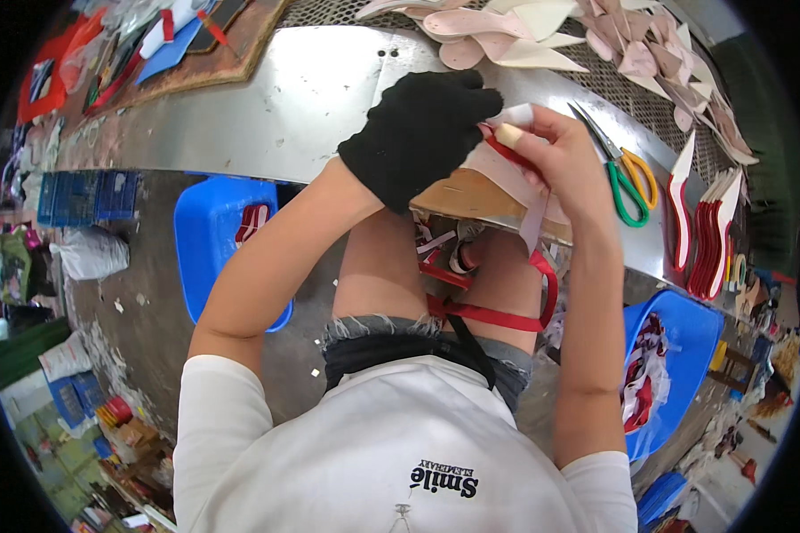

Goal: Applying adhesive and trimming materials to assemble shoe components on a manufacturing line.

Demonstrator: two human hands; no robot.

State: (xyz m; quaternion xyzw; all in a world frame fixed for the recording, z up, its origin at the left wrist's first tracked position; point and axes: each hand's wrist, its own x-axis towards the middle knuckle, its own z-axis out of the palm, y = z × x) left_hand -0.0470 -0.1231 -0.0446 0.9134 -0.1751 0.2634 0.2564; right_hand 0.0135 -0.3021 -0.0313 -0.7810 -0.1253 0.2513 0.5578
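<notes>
The back of the left hand (431, 133) faces the camera and hides its fingertips; whether they pinch anything cannot be told. The inner end of the pale pink piece (505, 182) is also concealed behind this hand. A red band (498, 317) loops across the thighs; its link to the red strip (511, 151) at the work is not traceable. Contents of the right-hand blue bin (684, 346) are a jumble, hard to separate.

The left forearm angles up and inward, elbow out, wrist bent. The right hand (556, 155) comes up nearly straight from below, thumb and index finger pressed together on the red strip along the edge of the pale pink piece. That piece is at the near edge of the metal table (329, 89), above a brown board (471, 195).

The left hand wears a black knit glove; the right thumb and index finger carry pale fingertip covers. The pink piece is thin and limp, its tail hanging. Scissors (620, 169) with green and yellow handles lie right of the right hand, near red-edged curved pieces (709, 235).
</notes>
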